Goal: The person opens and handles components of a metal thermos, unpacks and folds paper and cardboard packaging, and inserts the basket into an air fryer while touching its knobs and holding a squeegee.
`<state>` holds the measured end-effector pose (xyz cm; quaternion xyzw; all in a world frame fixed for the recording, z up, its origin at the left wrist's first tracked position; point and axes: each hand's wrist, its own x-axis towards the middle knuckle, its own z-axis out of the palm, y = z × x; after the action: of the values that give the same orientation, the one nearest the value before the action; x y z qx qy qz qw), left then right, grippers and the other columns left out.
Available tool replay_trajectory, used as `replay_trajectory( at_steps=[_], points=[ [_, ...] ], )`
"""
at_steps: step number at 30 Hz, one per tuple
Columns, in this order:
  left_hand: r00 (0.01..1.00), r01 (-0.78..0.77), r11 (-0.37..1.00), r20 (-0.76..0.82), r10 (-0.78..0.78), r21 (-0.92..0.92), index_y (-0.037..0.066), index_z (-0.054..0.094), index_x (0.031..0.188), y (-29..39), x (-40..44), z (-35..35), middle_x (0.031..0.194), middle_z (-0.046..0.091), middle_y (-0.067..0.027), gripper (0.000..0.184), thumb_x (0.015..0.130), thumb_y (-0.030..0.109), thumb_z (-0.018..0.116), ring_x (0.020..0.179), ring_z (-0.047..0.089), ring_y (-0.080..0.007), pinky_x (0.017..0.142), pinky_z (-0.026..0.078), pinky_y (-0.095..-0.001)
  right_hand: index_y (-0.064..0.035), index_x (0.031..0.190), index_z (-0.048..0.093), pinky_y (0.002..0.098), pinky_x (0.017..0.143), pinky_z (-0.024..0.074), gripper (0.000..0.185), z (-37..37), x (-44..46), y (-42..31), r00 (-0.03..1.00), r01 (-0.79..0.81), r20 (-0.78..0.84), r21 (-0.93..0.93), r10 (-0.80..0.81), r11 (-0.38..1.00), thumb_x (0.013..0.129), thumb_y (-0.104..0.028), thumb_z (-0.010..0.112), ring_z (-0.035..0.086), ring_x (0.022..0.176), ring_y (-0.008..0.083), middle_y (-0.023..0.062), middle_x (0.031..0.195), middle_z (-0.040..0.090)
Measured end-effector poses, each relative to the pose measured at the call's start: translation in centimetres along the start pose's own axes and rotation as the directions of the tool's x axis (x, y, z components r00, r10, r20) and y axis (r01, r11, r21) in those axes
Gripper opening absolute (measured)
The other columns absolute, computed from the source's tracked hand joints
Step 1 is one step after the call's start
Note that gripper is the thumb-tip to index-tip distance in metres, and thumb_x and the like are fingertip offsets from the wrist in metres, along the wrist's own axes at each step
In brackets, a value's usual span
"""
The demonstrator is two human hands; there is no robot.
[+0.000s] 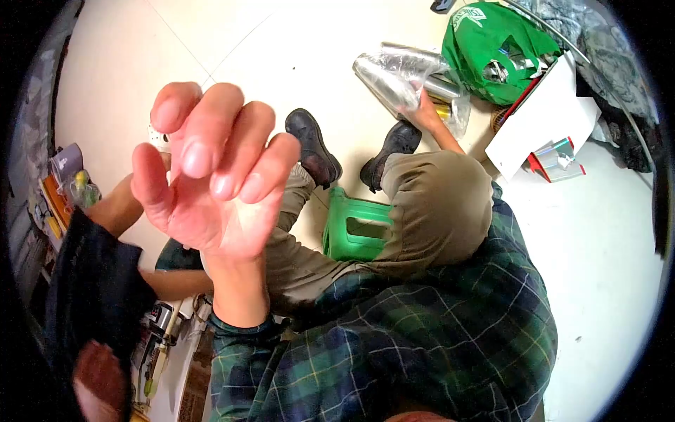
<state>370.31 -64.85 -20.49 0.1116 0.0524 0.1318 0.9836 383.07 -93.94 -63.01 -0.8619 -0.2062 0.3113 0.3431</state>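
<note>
Likely light, slick, best gripped mid-length: wrapped silvery tubes [385,79] in right hand [425,114], with left hand [219,200] loosely open.

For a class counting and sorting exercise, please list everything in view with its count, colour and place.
wrapped cylinders: at least three, silvery, in clear plastic, top centre
bag: one, green, top right
sheet: one, white, right of the cylinders
small red-edged object: one, right, by the sheet
bunched fabric: grey and black, far right
stool: one, green, centre
floor: one, cream, underneath
left-side clutter: several, mixed colours, too unclear to count
other person: one, dark clothing, left
shoes: two, black, centre
trousers: one pair, khaki, centre
shirt: one, green-blue plaid, bottom
left hand: one, raised, left
right hand: one, on the wrapped cylinders
</note>
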Motion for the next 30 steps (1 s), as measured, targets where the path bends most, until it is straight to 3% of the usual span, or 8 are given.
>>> replay_trajectory(
  at_steps=[4,6,10,15,18,19,22,30],
  points=[
    [0.999,0.032,0.999,0.024,-0.032,0.034,0.008,0.052,0.096,-0.1,0.2,0.2,0.081,0.050,-0.0015,0.012,0.086,0.012,0.060,0.067,0.044,-0.0113,0.062,0.039,-0.0250,-0.0092,0.130,0.039,0.0313,0.091,0.0401,0.062,-0.8,-0.5,-5.0,0.974,-0.151,-0.102,0.384,0.204,0.911,0.074,-0.011,0.066,0.050,0.106,0.0234,0.0098,0.116,0.052],
    [0.999,0.008,0.999,0.034,-0.010,0.042,0.008,0.052,0.095,0.0,0.2,0.0,0.080,0.049,-0.0009,0.013,0.086,0.012,0.060,0.067,0.042,-0.0110,0.062,0.039,-0.0251,-0.0107,0.132,0.040,0.0313,0.094,0.0393,0.064,-0.8,-0.9,-3.3,0.944,-0.237,0.137,0.914,0.300,0.330,0.071,-0.004,0.062,0.049,0.110,0.0242,0.0081,0.118,0.052],
    [1.000,0.004,0.999,0.027,-0.005,0.049,0.009,0.052,0.095,-0.1,0.0,0.4,0.080,0.048,-0.0002,0.013,0.086,0.014,0.060,0.067,0.040,-0.0105,0.063,0.037,-0.0246,-0.0088,0.135,0.039,0.0321,0.105,0.0302,0.074,-1.0,-1.0,-2.1,0.999,0.039,-0.010,0.174,-0.038,0.984,0.064,0.004,0.058,0.041,0.122,0.0281,0.0128,0.130,0.044],
    [0.995,-0.012,0.998,0.097,0.005,0.065,0.008,0.054,0.100,0.0,-0.3,0.6,0.082,0.049,-0.0009,0.016,0.087,0.018,0.057,0.068,0.039,-0.0105,0.065,0.035,-0.0244,-0.0034,0.111,0.054,0.0340,0.100,0.0343,0.054,3.0,0.6,-0.1,0.970,0.094,-0.242,0.501,0.036,0.860,0.060,-0.002,0.071,0.045,0.115,0.0282,0.0142,0.123,0.045],
    [0.991,-0.036,0.996,0.132,0.024,0.085,0.007,0.054,0.102,0.4,-0.6,0.2,0.083,0.050,-0.0013,0.019,0.088,0.020,0.056,0.068,0.038,-0.0107,0.065,0.035,-0.0245,-0.0013,0.113,0.051,0.0336,0.097,0.0370,0.048,2.2,0.2,-3.8,0.939,-0.048,-0.321,0.236,0.125,0.970,0.070,-0.007,0.072,0.047,0.110,0.0229,0.0104,0.116,0.049],
    [0.990,-0.037,0.996,0.140,0.026,0.076,0.007,0.055,0.104,0.5,-0.7,0.0,0.084,0.050,-0.0022,0.022,0.089,0.022,0.054,0.069,0.038,-0.0108,0.066,0.034,-0.0247,-0.0043,0.113,0.051,0.0329,0.093,0.0397,0.036,1.4,0.6,-3.5,0.976,-0.062,-0.057,0.855,0.211,0.515,0.080,-0.010,0.066,0.048,0.106,0.0192,0.0072,0.110,0.053],
    [0.990,-0.031,0.997,0.136,0.021,0.077,0.006,0.055,0.103,0.6,-1.2,0.1,0.084,0.050,-0.0026,0.021,0.088,0.022,0.054,0.069,0.038,-0.0109,0.066,0.034,-0.0251,-0.0046,0.115,0.051,0.0318,0.088,0.0418,0.032,-1.8,0.3,-10.0,0.948,0.008,-0.081,0.973,0.308,0.229,0.084,-0.008,0.060,0.052,0.100,0.0173,0.0081,0.111,0.055],
    [0.988,-0.100,0.993,0.128,0.091,0.058,0.005,0.055,0.105,1.4,-2.2,-0.2,0.084,0.050,-0.0040,0.025,0.090,0.025,0.051,0.070,0.038,-0.0116,0.066,0.035,-0.0257,-0.0049,0.121,0.050,0.0388,0.098,0.0348,0.067,5.5,3.1,-0.6,0.932,-0.035,-0.343,0.232,0.115,0.972,0.064,-0.027,0.076,0.045,0.114,0.0326,0.0163,0.114,0.056]
  ],
)
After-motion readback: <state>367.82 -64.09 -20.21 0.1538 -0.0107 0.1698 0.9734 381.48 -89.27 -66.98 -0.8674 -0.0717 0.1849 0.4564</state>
